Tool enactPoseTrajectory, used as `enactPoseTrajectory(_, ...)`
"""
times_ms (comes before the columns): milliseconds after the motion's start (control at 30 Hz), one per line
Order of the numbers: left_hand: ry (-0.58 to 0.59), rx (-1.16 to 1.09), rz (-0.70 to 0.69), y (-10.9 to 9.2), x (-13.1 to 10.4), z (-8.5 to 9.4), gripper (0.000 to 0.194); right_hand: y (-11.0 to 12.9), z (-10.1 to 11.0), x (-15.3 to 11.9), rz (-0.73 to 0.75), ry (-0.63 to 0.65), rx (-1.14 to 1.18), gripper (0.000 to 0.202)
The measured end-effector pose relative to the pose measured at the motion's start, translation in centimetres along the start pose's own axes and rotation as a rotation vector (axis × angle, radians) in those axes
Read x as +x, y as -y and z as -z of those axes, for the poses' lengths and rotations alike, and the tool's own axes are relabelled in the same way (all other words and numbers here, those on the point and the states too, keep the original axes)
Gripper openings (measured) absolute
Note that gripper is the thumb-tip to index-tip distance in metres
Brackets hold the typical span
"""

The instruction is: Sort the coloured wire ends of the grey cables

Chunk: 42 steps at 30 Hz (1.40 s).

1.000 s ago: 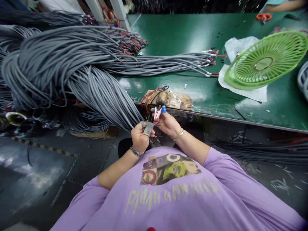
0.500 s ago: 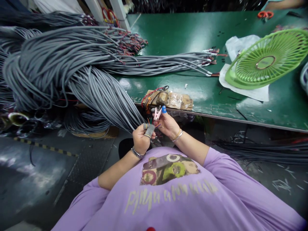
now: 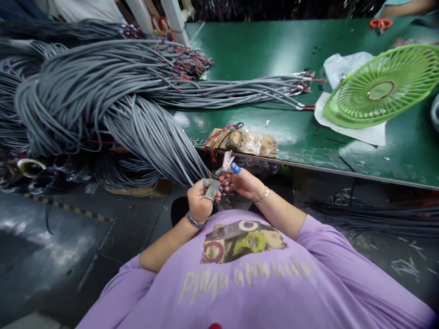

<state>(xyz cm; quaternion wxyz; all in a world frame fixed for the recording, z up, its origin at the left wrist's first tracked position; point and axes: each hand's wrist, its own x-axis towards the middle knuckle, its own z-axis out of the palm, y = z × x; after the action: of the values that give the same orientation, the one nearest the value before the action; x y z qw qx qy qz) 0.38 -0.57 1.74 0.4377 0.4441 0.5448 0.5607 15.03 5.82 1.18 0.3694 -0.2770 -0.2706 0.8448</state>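
My left hand (image 3: 200, 202), with grey wraps on its fingers, is closed around the end of a grey cable. Thin coloured wires (image 3: 214, 175) fan out of that end, just past the fingertips. Close by on the right, my right hand (image 3: 249, 185) has its fingers curled at the wires, and a blue cover (image 3: 235, 168) sits on its thumb. Beside this thumb is a pale pink clip (image 3: 227, 161); whether the hand grips it or it is fixed there, I cannot tell. A thick bundle of grey cables (image 3: 161, 137) runs down from the bench to my left hand.
On the green bench (image 3: 260, 50) lie more grey cables (image 3: 236, 91) with stripped ends. A wooden block with taped parts (image 3: 254, 142) sits at the front edge. To the right are a green fan (image 3: 380, 89) and red-handled scissors (image 3: 380, 23), near another person's arm (image 3: 409, 8).
My right hand has shifted slightly right and its thumb has tilted down beside the pink clip. My left hand stays on the cable end. The whole view has moved a little.
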Motion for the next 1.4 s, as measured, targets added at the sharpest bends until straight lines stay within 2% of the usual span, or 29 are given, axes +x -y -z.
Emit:
enactPoseTrajectory(200,0.065,0.082,-0.013,0.1,0.0,0.1,0.018,-0.4,0.2,-0.9,0.111,-0.048,-0.236,0.042)
enactPoseTrajectory(367,0.31,0.173,0.064,0.0,0.5,0.5,0.02,-0.3,0.1,-1.0,0.168,-0.024,-0.421,0.039)
enactPoseTrajectory(467,0.361,0.183,0.11,-0.4,0.7,0.7,0.024,-0.3,0.1,-1.1,0.204,-0.023,-0.468,0.037)
enactPoseTrajectory(600,0.322,0.128,0.134,-0.7,0.5,0.6,0.035,-0.5,0.3,-1.2,0.161,-0.069,-0.436,0.037)
enactPoseTrajectory(767,0.204,0.029,0.163,0.4,0.1,0.3,0.034,-0.9,0.5,-1.0,0.134,-0.11,-0.365,0.041)
enactPoseTrajectory(900,0.129,-0.068,0.159,1.1,0.0,0.0,0.029,-1.0,0.9,-0.8,0.092,-0.069,-0.258,0.044)
enactPoseTrajectory(1000,0.062,-0.156,0.148,0.8,0.0,-0.2,0.026,-1.1,1.6,-0.6,0.042,-0.012,-0.189,0.045)
enactPoseTrajectory(1067,0.036,-0.193,0.136,0.5,0.0,-0.4,0.028,-0.9,2.2,-0.2,0.024,-0.021,-0.131,0.045)
enactPoseTrajectory(1200,0.024,-0.218,0.125,0.1,0.2,-0.8,0.03,0.0,2.3,0.9,0.012,-0.127,-0.021,0.05)
enactPoseTrajectory(1400,0.048,-0.192,0.11,0.3,0.9,-1.7,0.028,1.0,0.3,2.2,0.099,-0.129,-0.014,0.054)
